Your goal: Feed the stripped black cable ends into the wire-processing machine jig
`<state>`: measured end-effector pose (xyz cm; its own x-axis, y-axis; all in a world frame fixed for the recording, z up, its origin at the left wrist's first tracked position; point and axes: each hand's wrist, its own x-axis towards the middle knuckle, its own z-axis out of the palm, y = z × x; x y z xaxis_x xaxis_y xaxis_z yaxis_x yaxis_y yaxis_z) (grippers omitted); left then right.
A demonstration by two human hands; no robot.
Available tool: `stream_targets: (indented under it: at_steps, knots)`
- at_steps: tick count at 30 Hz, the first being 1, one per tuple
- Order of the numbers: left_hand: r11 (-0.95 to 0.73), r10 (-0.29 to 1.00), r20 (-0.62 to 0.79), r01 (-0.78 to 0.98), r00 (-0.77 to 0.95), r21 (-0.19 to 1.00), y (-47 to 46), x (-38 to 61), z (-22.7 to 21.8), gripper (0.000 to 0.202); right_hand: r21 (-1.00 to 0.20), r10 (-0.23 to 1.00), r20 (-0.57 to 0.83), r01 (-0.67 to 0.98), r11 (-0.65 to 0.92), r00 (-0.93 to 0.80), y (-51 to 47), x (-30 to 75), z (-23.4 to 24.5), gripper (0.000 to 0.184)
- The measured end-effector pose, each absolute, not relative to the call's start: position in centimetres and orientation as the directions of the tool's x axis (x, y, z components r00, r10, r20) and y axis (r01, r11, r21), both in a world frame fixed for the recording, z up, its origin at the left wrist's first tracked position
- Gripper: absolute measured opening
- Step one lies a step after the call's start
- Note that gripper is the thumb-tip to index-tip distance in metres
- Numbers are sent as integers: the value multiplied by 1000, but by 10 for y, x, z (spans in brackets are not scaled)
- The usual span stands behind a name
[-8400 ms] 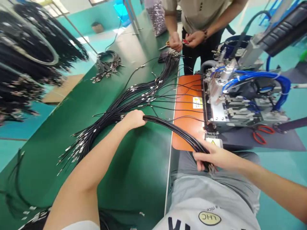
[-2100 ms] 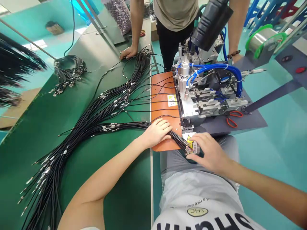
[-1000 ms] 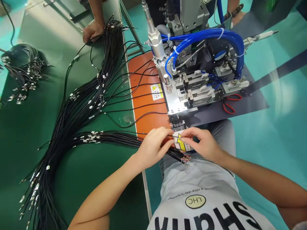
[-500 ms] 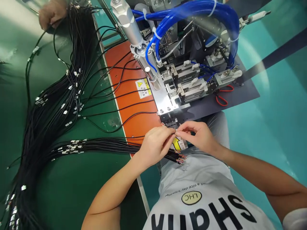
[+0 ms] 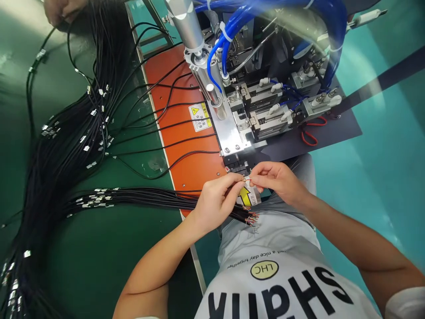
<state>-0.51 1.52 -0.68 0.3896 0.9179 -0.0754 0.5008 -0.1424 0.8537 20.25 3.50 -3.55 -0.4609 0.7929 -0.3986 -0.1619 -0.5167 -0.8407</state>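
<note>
Both hands are pinched together right in front of the machine. The left hand (image 5: 215,199) and the right hand (image 5: 277,179) meet fingertip to fingertip around the stripped end of one thin black cable (image 5: 246,178), which sits just below the dark slot at the front of the crimping machine (image 5: 252,115). Too small to tell exactly how the tip is held, but both thumb and forefinger pairs are closed on it.

Under the left palm runs a bundle of black cables (image 5: 149,200), lying across the green bench (image 5: 109,257) and over the edge of the orange mat (image 5: 181,110). The bundle's stripped ends, with coloured inner wires showing, stick out past the bench edge just beside the left hand, above the person's grey shirt (image 5: 272,266). A yellow arrow sticker (image 5: 246,196) sits between the two hands, right below the pinch.

Several single cables stretch across the orange mat to the machine's side. A much bigger heap of cables with metal ferrules (image 5: 66,133) covers the left part of the bench. Blue air hoses (image 5: 232,26) loop over the machine, and red-handled scissors (image 5: 310,133) lie on the dark plate on its right. Another person's hand (image 5: 61,11) rests at the top left corner on the cables.
</note>
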Motion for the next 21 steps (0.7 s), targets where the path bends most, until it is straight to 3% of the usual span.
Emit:
stream_targets:
  at_steps: [8, 16, 21]
  knots:
    - [-241, 920, 39, 484, 390, 841, 11, -10, -13, 15, -832, 744, -454, -64, -551, -490, 35, 201, -36, 21]
    - [-125, 913, -66, 430, 402, 894, 10, -11, -14, 12, -841, 759, -416, -105, -530, -501, 36, 207, -33, 19]
    - [-143, 917, -41, 423, 396, 895, 9, -11, -11, 12, -848, 763, -388, -125, -516, -517, 41, 200, -35, 16]
